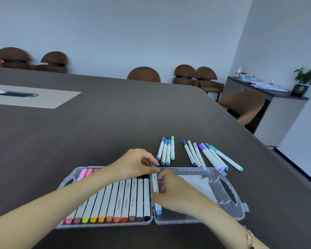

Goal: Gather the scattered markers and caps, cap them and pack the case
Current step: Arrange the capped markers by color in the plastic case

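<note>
Case: a clear plastic hinged marker case lies opened flat on the dark brown wooden worktop, near its front edge.
Left half: a packed row of white-barrelled markers with pink, yellow, orange, red and brown caps fills it side by side.
Right half: a single white marker with light blue caps lies at its left edge, just beside the hinge.
Left grip: the left hand pinches the far end of the blue-capped marker between thumb and fingertips.
Right grip: the right hand holds the same marker's barrel, its fingers curled around it inside the right half.
Loose markers, near group: four white markers with blue, grey and green caps lie together on the worktop, just beyond the case.
Loose markers, right group: several white markers with navy, lilac, purple and teal caps lie fanned out to the right, the nearest ends touching the case rim.
</note>
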Motion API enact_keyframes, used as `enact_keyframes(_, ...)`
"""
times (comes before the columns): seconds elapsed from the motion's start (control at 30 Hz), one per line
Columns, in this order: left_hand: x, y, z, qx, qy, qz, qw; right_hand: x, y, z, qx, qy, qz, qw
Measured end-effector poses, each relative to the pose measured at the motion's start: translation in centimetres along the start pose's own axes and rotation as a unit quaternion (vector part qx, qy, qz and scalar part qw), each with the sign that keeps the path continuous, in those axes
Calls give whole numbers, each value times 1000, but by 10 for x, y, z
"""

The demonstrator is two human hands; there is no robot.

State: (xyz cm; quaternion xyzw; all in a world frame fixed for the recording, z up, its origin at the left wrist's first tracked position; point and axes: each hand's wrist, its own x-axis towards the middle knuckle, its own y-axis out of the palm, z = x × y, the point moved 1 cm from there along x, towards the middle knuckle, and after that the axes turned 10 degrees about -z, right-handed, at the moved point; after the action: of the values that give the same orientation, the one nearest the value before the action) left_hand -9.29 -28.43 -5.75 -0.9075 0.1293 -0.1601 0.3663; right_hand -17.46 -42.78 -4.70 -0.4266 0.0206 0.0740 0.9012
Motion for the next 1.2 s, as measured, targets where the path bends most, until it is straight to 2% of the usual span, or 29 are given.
enact_keyframes(0.23,-12,10,2,46,34,-15,998,-15,1,-17,-61,-10,-26,998)
enact_keyframes(0.37,-12,12,6,61,34,-26,997,-18,-3,-24,-114,-58,-59,990)
enact_keyframes(0.57,-7,13,8,87,39,-27,995,-16,-7,-23,-146,-86,-39,985)
enact_keyframes(0.67,3,10,14,78,41,-57,994,-9,-17,-25,-104,-58,-26,993)
enact_keyframes(0.73,17,6,19,72,27,-65,995,5,-27,-30,-76,-44,-66,994)
enact_keyframes(0.83,51,2,27,88,18,-83,993,40,-41,-38,-106,-36,-141,984)
enact_keyframes(0.9,77,6,27,97,11,-87,991,66,-42,-43,-111,-11,-153,982)
enact_keyframes(1.03,128,23,23,114,24,-48,992,107,-31,-49,-119,31,-132,983)
enact_keyframes(1.2,163,43,27,138,26,24,990,123,-29,-52,-90,57,-71,992)
